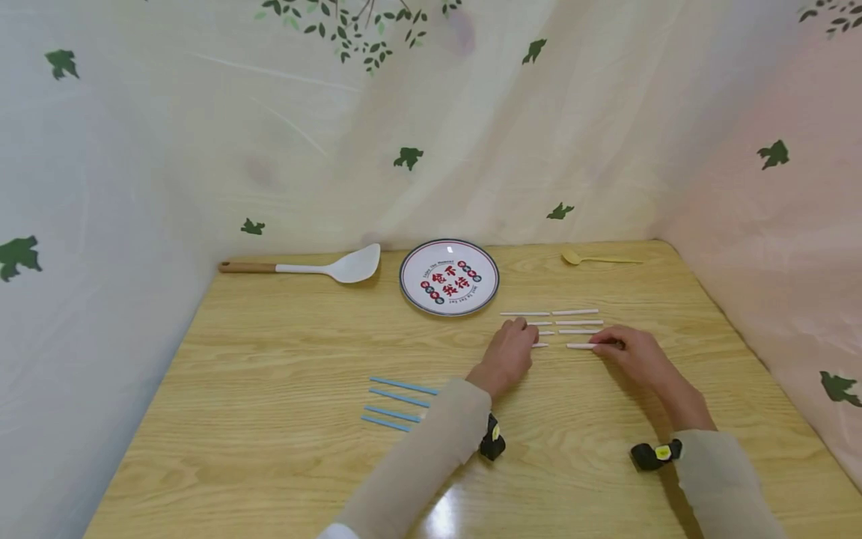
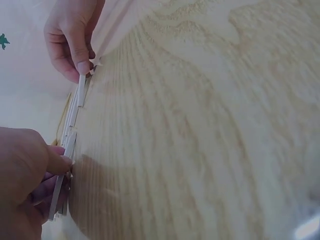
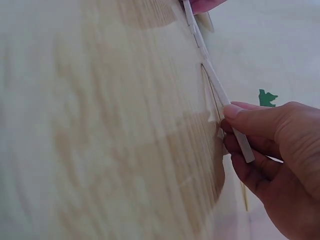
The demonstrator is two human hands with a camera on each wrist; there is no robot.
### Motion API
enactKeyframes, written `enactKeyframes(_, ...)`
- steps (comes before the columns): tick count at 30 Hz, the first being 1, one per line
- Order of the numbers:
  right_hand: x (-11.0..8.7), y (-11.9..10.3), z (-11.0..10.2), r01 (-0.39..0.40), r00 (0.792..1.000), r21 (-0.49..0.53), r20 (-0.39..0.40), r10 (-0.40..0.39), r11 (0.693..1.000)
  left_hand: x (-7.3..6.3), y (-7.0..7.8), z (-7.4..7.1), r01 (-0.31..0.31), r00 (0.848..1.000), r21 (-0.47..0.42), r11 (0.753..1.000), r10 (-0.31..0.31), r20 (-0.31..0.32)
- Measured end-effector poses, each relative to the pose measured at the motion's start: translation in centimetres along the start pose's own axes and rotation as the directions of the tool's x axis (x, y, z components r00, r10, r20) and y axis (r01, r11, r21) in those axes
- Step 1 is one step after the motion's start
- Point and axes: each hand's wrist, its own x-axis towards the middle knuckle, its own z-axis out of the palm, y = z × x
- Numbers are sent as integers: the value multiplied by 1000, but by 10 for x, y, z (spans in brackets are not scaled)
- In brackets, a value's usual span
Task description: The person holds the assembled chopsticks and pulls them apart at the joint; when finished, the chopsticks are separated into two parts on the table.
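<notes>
Short white sticks lie in two side-by-side columns on the right half of the table, several rows deep. My left hand (image 1: 509,355) is over the left column and pinches the nearest white stick (image 2: 57,195) between thumb and fingers. At the right column, my right hand (image 1: 633,355) pinches the nearest white stick (image 3: 215,85) near its outer end. A small gap separates the two held sticks in the head view. Behind them lie other white sticks (image 1: 579,323), roughly parallel. My left fingers hide part of the left column.
Several blue sticks (image 1: 397,397) lie left of my left forearm, partly covered by the sleeve. Along the back are a white spatula (image 1: 357,265) with a wooden handle, a round printed plate (image 1: 417,296) and a small yellow spoon (image 1: 572,257). Fabric walls border the table (image 1: 269,449).
</notes>
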Motion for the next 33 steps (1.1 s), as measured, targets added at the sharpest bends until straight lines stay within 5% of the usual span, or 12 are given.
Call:
enactKeyframes(14, -1, 2, 4, 57, 995, 24, -78, -55, 998, 3, 2, 3, 10, 997, 87, 996, -3, -78)
enactKeyframes(33, 1, 12, 14, 143, 975, 63, -178, -130, 988, 7, 8, 7, -7, 999, 145, 989, 12, -33)
